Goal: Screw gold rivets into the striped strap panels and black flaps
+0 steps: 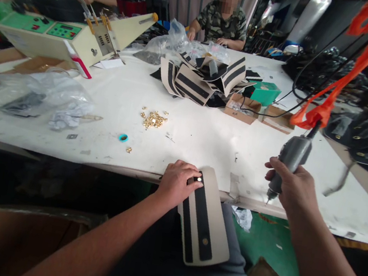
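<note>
A beige panel with black strips [212,223] lies across my lap, its far end against the table edge. My left hand [179,179] grips that far end, thumb and fingers beside a small gold fitting [199,179] on a black strip. A second round fitting [205,241] sits near the panel's lower end. In my right hand [296,185] is a grey electric screwdriver [291,158], its bit pointing down, apart from the panel. An orange strap [328,105] and a cable run up from the tool.
On the white table [114,93] lie a pile of gold fittings [153,119], a small blue ring-shaped container [123,137] and plastic bags [43,91]. Stacked striped panels [193,83], small cardboard boxes [242,108] and a beige machine [56,36] stand farther back. Two people sit beyond.
</note>
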### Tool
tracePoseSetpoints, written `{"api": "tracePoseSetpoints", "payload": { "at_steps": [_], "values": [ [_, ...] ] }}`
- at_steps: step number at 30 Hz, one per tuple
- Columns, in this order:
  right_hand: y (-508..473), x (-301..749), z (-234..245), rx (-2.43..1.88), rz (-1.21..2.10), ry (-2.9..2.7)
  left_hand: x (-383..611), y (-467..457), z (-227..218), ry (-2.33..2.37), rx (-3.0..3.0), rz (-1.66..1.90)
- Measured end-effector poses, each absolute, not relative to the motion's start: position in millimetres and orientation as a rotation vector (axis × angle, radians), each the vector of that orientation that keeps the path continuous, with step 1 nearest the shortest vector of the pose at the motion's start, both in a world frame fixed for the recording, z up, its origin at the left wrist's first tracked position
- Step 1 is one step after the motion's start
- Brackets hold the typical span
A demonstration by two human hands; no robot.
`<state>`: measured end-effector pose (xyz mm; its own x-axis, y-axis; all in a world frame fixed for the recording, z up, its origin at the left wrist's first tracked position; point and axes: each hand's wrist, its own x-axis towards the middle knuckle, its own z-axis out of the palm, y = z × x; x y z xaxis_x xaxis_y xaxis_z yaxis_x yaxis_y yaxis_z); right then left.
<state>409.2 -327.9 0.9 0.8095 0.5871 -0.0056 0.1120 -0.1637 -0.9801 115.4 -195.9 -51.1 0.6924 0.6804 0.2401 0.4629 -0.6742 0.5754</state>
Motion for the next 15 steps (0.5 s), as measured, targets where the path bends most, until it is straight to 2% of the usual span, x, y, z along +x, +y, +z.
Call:
{"api": "tracePoseSetpoints", "payload": {
  "at_steps": [7, 15],
  "values": [
    [-281, 299, 41, -1.175, 0.650, -0.715, 117, -196, -47, 0.888, 2.459, 0.561],
    [-239, 261, 6, -1.212, 0.651, -0.885, 114, -197, -52, 0.873, 2.454, 0.574]
  ]
}}
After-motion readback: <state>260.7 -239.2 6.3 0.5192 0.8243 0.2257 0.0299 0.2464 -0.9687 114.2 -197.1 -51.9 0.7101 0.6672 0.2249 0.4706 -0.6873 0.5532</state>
